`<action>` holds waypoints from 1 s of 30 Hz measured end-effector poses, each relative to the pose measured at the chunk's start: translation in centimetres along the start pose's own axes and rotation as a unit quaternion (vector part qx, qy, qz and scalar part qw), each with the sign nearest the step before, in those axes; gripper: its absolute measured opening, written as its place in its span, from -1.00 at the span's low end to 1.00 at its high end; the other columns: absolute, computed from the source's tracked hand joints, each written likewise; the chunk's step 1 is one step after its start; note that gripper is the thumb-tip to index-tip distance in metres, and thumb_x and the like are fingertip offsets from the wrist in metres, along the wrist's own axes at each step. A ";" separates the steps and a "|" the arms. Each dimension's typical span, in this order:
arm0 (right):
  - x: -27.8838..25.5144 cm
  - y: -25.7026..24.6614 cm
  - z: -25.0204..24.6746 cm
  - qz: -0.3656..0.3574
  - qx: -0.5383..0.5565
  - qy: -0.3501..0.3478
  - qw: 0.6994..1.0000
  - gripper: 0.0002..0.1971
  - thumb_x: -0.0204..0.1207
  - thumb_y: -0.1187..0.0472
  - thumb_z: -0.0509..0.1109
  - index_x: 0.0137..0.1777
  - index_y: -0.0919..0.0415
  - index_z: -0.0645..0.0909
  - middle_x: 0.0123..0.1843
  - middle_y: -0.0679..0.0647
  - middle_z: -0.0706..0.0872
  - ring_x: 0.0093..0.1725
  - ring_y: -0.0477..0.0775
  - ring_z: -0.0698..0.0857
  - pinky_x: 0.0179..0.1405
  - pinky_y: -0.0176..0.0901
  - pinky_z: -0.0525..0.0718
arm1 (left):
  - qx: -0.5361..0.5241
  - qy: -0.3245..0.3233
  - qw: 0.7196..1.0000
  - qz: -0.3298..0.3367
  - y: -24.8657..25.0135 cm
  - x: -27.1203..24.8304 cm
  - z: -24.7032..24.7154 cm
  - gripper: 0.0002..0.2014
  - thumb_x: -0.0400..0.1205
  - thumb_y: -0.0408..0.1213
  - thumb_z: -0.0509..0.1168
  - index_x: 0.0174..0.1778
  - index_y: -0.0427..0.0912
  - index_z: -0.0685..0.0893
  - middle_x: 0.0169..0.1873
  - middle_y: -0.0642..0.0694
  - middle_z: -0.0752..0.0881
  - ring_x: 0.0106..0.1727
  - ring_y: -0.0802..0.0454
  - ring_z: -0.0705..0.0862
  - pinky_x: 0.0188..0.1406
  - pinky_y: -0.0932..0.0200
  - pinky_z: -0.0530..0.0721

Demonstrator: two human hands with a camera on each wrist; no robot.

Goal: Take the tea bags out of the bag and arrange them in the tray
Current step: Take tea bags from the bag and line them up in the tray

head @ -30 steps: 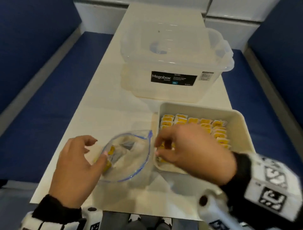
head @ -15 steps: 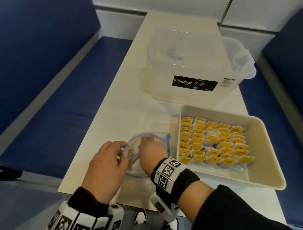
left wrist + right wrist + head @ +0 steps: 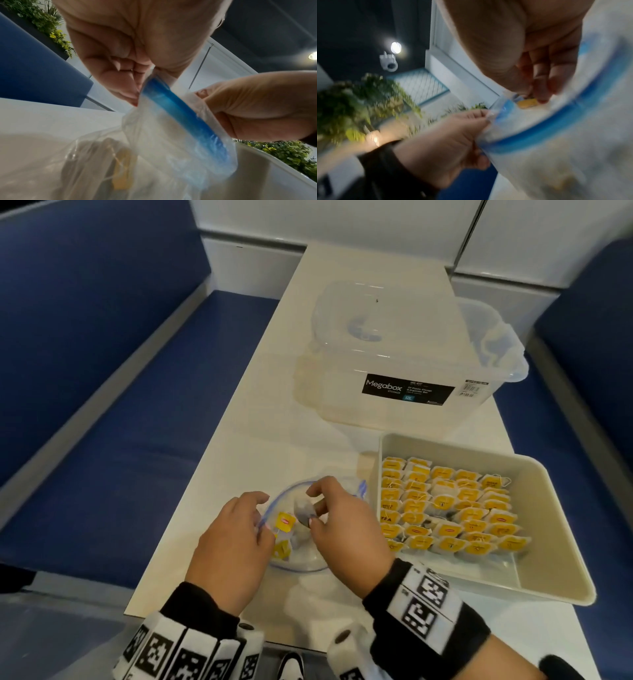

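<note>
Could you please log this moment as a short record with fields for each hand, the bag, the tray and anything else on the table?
left hand: pinches the rim of the zip bag, holding its mouth open
right hand: pinches a tea bag at the bag's mouth
zip bag: clear, blue seal, a few yellow-tagged tea bags inside
tray: right of the bag, rows of tea bags, near strip bare
other: clear lidded storage box behind the tray

Both hands are bare. Each wrist carries a white band (image 3: 426,599) printed with black square code markers; the left band (image 3: 186,652) shows several in a row. Black sleeves (image 3: 197,602) reach the wrists. A white camera housing (image 3: 346,642) sits under the right wrist.
</note>
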State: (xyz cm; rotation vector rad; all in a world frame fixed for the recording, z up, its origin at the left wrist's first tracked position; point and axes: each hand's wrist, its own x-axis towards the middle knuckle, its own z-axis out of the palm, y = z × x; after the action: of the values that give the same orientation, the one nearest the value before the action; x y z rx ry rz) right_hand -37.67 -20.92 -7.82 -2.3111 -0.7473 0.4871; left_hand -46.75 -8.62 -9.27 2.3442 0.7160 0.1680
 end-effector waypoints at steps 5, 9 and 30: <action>-0.8 0.1 -0.9 0.018 0.223 0.014 0.974 -0.68 0.50 0.41 0.35 0.07 -0.05 0.50 -0.19 -0.04 0.73 -0.36 -0.08 0.70 -0.26 -0.20 0.66 | -0.031 0.037 0.995 0.092 0.1 0.2 0.2 -0.49 0.60 0.21 -0.07 0.24 0.05 0.60 0.13 0.08 0.55 0.11 0.07 0.54 0.07 0.20 0.48; -1.0 0.0 -1.3 0.028 0.316 -0.022 0.948 -0.70 0.52 0.46 0.35 0.07 0.02 0.51 -0.27 0.05 0.73 -0.42 -0.13 0.71 -0.38 -0.40 0.58 | -0.125 0.038 0.982 0.133 1.0 0.6 -0.1 -0.75 0.56 0.18 0.05 -0.05 0.27 0.59 -0.04 0.30 0.63 0.05 0.25 0.58 0.01 0.35 0.48; -1.3 1.2 -3.8 0.013 0.407 0.077 0.910 -0.79 0.51 0.40 0.40 0.04 0.09 0.60 -0.34 -0.03 0.64 -0.35 -0.16 0.63 -0.30 -0.31 0.63 | -0.224 0.059 0.951 0.205 2.6 0.5 0.7 -0.87 0.53 -0.16 0.23 -0.08 0.20 0.57 -0.10 0.20 0.65 -0.04 0.20 0.67 -0.09 0.42 0.61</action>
State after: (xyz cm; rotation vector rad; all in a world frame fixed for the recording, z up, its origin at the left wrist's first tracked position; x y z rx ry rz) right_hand -36.23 -24.30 -5.73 -1.5477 -0.3312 0.4980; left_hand -44.98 -10.42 -8.15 2.0189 0.2003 0.5936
